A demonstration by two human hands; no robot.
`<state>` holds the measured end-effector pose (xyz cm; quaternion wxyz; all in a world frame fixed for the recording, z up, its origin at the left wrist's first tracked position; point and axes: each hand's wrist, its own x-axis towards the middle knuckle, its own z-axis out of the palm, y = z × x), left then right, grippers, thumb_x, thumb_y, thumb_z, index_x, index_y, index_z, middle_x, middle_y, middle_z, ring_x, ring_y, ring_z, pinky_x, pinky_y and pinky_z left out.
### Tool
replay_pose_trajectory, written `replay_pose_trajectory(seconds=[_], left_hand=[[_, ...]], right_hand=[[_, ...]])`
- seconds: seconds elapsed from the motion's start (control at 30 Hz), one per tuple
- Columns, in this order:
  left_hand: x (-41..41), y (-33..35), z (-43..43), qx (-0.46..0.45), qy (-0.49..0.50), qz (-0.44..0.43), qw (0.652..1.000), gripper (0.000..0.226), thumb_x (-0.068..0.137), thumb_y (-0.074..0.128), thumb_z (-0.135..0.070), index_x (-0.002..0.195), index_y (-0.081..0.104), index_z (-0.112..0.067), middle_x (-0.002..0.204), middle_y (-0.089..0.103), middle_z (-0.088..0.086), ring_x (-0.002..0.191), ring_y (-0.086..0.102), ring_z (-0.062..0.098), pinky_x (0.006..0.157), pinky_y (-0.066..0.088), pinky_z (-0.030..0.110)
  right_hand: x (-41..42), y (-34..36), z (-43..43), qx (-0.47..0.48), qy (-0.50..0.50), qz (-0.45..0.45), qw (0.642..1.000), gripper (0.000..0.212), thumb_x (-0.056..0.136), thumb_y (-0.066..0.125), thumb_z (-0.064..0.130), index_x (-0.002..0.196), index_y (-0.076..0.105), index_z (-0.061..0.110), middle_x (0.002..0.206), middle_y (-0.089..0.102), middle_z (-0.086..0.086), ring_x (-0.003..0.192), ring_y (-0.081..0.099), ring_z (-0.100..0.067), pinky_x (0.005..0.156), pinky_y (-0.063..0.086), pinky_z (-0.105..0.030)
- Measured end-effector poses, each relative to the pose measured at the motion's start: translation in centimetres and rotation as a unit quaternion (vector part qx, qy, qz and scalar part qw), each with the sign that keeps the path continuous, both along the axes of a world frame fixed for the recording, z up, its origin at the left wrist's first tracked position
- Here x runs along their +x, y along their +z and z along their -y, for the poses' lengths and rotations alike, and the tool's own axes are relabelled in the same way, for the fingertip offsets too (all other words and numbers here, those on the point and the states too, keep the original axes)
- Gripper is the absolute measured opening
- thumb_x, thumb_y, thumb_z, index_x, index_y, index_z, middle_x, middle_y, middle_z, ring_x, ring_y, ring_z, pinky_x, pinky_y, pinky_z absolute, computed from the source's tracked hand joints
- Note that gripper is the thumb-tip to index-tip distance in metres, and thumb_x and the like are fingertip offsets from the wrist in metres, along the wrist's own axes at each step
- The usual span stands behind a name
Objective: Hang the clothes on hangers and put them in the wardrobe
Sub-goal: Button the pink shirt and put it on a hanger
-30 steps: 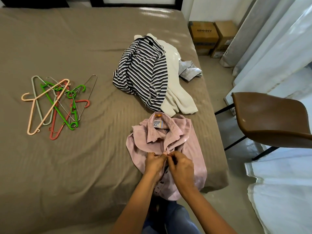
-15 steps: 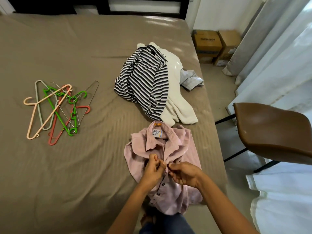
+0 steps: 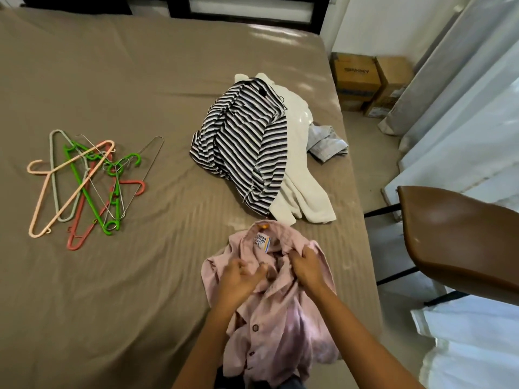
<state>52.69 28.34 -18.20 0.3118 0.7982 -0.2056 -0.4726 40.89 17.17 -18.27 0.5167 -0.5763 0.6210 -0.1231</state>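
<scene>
Shirt [image 3: 280, 318] lies at the near edge of the bed [image 3: 140, 80]. Right hand [image 3: 307, 266] grips it below the collar. Left hand [image 3: 238, 282], blurred, rests on it. Beyond the shirt: striped top [image 3: 244, 147] over white garment [image 3: 300, 192]. Left of shirt: hangers [image 3: 85, 186].

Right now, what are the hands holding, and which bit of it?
The pink shirt, at its front just below the collar. The right hand grips the cloth there; the left hand, blurred, seems to pinch it.
</scene>
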Motion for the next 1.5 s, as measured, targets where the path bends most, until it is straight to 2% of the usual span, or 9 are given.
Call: replay_pose_trajectory(seconds=[0.13, 0.23, 0.37, 0.5, 0.57, 0.8, 1.03, 1.23, 1.5], left_hand=[[1.3, -2.4, 4.2, 0.051, 0.005, -0.075, 0.996, 0.096, 0.078, 0.074, -0.032, 0.145, 0.009, -0.006, 0.129, 0.045, 0.009, 0.118, 0.051, 0.024, 0.085, 0.038, 0.02], [3.1, -3.6, 6.3, 0.066, -0.088, 0.018, 0.994, 0.051, 0.086, 0.06, -0.022, 0.132, 0.045, -0.004, 0.118, 0.058, 0.019, 0.11, 0.058, 0.032, 0.083, 0.046, 0.028], [10.4, -2.2, 9.0, -0.138, 0.176, 0.144, 0.964, 0.032, 0.089, 0.046, -0.028, 0.1, 0.06, -0.002, 0.097, 0.065, 0.022, 0.091, 0.062, 0.035, 0.075, 0.044, 0.038], [18.9, -3.6, 11.3, -0.157, -0.091, 0.068, 0.981, 0.077, 0.076, 0.072, -0.039, 0.138, 0.032, -0.017, 0.124, 0.051, 0.004, 0.104, 0.059, 0.02, 0.091, 0.049, 0.035], [23.8, -6.4, 10.7, -0.014, -0.209, 0.189, 0.96, 0.08, 0.076, 0.073, -0.042, 0.137, 0.038, -0.005, 0.136, 0.043, 0.011, 0.118, 0.049, 0.028, 0.101, 0.041, 0.037], [35.4, -11.5, 0.6, 0.216, 0.079, 0.34, 0.912, 0.053, 0.084, 0.064, -0.015, 0.122, 0.044, 0.017, 0.124, 0.043, 0.039, 0.114, 0.045, 0.052, 0.095, 0.039, 0.052], [37.2, -13.1, -2.4, 0.177, 0.128, 0.3, 0.929, 0.028, 0.09, 0.046, 0.003, 0.114, 0.047, 0.019, 0.111, 0.053, 0.043, 0.104, 0.052, 0.054, 0.086, 0.042, 0.051], [36.7, -13.2, -2.0, 0.158, 0.217, 0.283, 0.921, 0.034, 0.094, 0.042, -0.015, 0.12, 0.057, 0.001, 0.12, 0.058, 0.019, 0.109, 0.056, 0.039, 0.088, 0.046, 0.036], [31.4, -11.0, 1.0, 0.051, 0.079, 0.474, 0.875, 0.02, 0.092, 0.05, -0.008, 0.101, 0.054, 0.009, 0.109, 0.054, 0.032, 0.095, 0.054, 0.047, 0.081, 0.045, 0.054]], right_hand=[[1.3, 4.0, -1.5, 0.068, -0.042, 0.202, 0.976, 0.021, 0.091, 0.051, 0.002, 0.084, 0.069, 0.01, 0.075, 0.072, 0.001, 0.072, 0.065, -0.009, 0.07, 0.049, -0.023], [2.2, 5.4, -0.6, 0.037, -0.087, 0.267, 0.959, 0.022, 0.09, 0.052, -0.003, 0.086, 0.067, 0.012, 0.074, 0.073, 0.007, 0.072, 0.066, -0.002, 0.069, 0.051, -0.02], [2.5, 5.3, 4.6, -0.117, -0.12, 0.271, 0.948, 0.02, 0.093, 0.054, 0.005, 0.112, 0.058, 0.009, 0.093, 0.07, 0.013, 0.089, 0.062, 0.005, 0.078, 0.05, -0.014], [3.7, 1.0, 8.4, -0.062, 0.039, 0.118, 0.99, 0.101, 0.076, 0.075, 0.028, 0.149, 0.008, 0.01, 0.148, 0.035, 0.0, 0.132, 0.039, -0.011, 0.104, 0.038, -0.023], [4.4, -0.6, 8.0, -0.047, 0.07, 0.035, 0.996, 0.091, 0.079, 0.076, 0.019, 0.146, 0.016, 0.003, 0.133, 0.039, 0.004, 0.124, 0.044, -0.015, 0.09, 0.038, -0.019], [3.3, -6.4, -1.5, -0.008, 0.015, -0.009, 1.0, 0.024, 0.082, 0.07, 0.008, 0.1, 0.062, 0.021, 0.096, 0.067, 0.0, 0.092, 0.064, -0.018, 0.07, 0.048, -0.01], [6.0, -7.8, -8.5, 0.055, 0.039, -0.004, 0.998, 0.022, 0.079, 0.07, 0.009, 0.086, 0.072, 0.03, 0.086, 0.073, 0.0, 0.073, 0.064, -0.008, 0.065, 0.051, -0.015], [9.2, -6.1, -8.6, 0.027, 0.093, 0.014, 0.995, 0.033, 0.082, 0.065, 0.003, 0.083, 0.066, 0.036, 0.084, 0.067, 0.031, 0.078, 0.062, 0.007, 0.064, 0.046, -0.006], [10.0, -5.1, -8.1, 0.02, 0.073, 0.049, 0.996, 0.026, 0.084, 0.061, 0.001, 0.086, 0.066, 0.027, 0.087, 0.064, 0.034, 0.083, 0.061, 0.005, 0.069, 0.044, -0.004]])
